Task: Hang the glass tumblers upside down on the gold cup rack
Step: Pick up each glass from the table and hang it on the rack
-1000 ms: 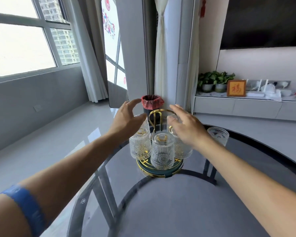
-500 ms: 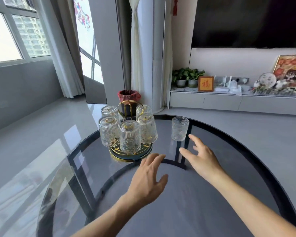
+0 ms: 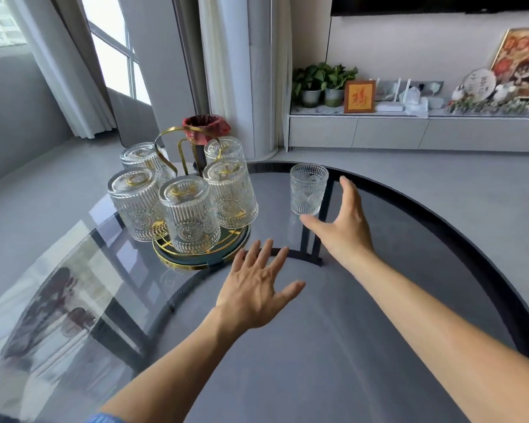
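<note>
Reaching right hand, grip spread, beside upright tumbler | left hand empty, splayed

Table: we see a round dark glass top on a black frame.
Bin: a red-lined bin stands on the floor beyond the table.
Cabinet: our low white cabinet carries potted plants, a gold-framed red picture and a white router.
Window: pale curtains hang beside it.
</note>
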`<state>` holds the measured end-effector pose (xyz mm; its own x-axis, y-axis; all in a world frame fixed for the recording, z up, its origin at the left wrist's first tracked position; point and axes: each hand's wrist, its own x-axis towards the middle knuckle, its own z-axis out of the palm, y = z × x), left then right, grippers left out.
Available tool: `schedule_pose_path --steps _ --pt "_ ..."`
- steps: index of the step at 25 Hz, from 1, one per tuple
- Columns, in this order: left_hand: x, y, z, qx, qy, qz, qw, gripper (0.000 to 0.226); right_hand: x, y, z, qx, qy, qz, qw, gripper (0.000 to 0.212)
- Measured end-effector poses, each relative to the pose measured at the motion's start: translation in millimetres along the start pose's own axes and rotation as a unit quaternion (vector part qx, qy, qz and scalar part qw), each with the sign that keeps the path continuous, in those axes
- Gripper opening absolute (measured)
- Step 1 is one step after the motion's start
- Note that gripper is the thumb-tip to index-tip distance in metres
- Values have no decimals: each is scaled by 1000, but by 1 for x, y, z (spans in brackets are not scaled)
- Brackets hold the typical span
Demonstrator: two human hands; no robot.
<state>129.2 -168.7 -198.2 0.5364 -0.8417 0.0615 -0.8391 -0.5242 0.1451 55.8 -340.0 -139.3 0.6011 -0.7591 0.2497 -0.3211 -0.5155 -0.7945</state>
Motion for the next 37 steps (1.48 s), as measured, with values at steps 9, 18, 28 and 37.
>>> schedule_pose_path --steps 9,18,28,37 --pt "1 0 3 -13 12 -1 1000 81 76 2 66 117 37 137 983 112" --pt "-2 2 0 -11 -4 -2 1000 83 21 -2 38 97 28 109 989 86" --pt "-68 30 -72 -795 74 -194 570 62 -81 -95 -27 373 -123 156 906 74" --pt "-102 12 -166 -800 51 -156 577 62 -113 -162 -37 476 -185 138 849 105"
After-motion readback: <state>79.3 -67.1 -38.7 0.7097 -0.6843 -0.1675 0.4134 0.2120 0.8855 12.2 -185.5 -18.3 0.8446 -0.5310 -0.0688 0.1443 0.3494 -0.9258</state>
